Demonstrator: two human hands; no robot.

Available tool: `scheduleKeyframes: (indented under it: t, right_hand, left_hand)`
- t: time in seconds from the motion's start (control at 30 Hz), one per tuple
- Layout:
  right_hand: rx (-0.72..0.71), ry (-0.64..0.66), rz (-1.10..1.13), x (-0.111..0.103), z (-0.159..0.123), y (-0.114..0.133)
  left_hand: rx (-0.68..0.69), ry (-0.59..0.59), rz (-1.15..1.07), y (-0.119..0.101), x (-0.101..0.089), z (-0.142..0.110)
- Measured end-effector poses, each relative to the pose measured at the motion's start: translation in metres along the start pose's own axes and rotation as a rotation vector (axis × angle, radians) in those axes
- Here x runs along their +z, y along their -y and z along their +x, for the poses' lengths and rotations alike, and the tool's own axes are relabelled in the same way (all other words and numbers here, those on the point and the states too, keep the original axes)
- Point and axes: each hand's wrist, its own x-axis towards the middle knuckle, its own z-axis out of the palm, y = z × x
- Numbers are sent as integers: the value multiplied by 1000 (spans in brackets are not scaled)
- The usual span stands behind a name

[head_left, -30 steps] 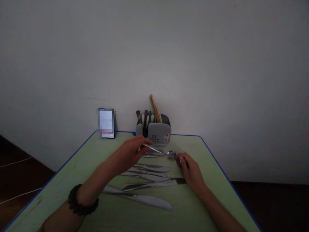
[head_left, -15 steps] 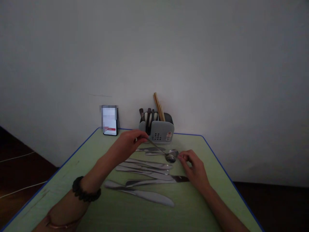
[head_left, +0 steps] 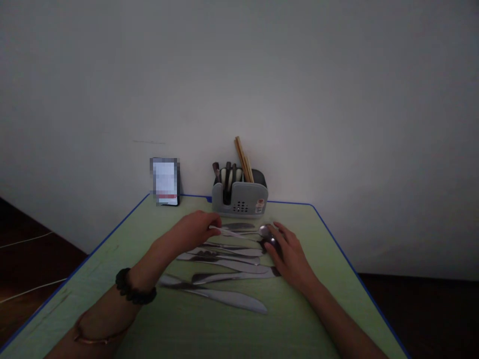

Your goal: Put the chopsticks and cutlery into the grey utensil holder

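My left hand (head_left: pixel 200 227) is closed in a pinch on the handle end of a metal spoon (head_left: pixel 239 235), held low over the table. The spoon's bowl lies by my right hand (head_left: pixel 290 257), whose fingers are apart, with thumb and forefinger on either side of the bowl. Whether they press on it I cannot tell. Just behind it rests a second spoon (head_left: pixel 264 230), its bowl close to my right fingertips. Nearer to me, several metal table knives lie roughly side by side, the closest being a broad-bladed knife (head_left: pixel 239 299). Another knife (head_left: pixel 239 226) lies behind the spoons.
A grey cutlery holder (head_left: pixel 250 197) stands at the table's back edge, with wooden chopsticks (head_left: pixel 242 157) and dark-handled utensils (head_left: pixel 228 174) upright in it. To its left a phone (head_left: pixel 165 182) leans against the wall (head_left: pixel 299 99). The green table (head_left: pixel 329 309) has a blue edge.
My left hand has lowered the spoon's handle, so the spoon lies flatter. My right hand has moved left and its fingers have spread around the bowl. The view has shifted slightly.
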Motion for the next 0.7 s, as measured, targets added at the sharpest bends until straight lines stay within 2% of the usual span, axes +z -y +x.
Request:
scheduleKeyframes:
  t: [0.13, 0.3, 0.5, 0.7]
  right_hand:
    - [-47, 52, -46, 1, 0, 0]
    - [-36, 55, -39, 0, 1, 1]
    - [-22, 51, -17, 1, 1, 0]
    - [-45, 54, -35, 0, 1, 0]
  left_hand:
    - [-44, 116, 92, 7, 7, 1]
    - [-59, 156, 157, 8, 10, 2]
    - [-48, 144, 193, 1, 14, 3]
    - [-43, 71, 248, -5, 27, 5]
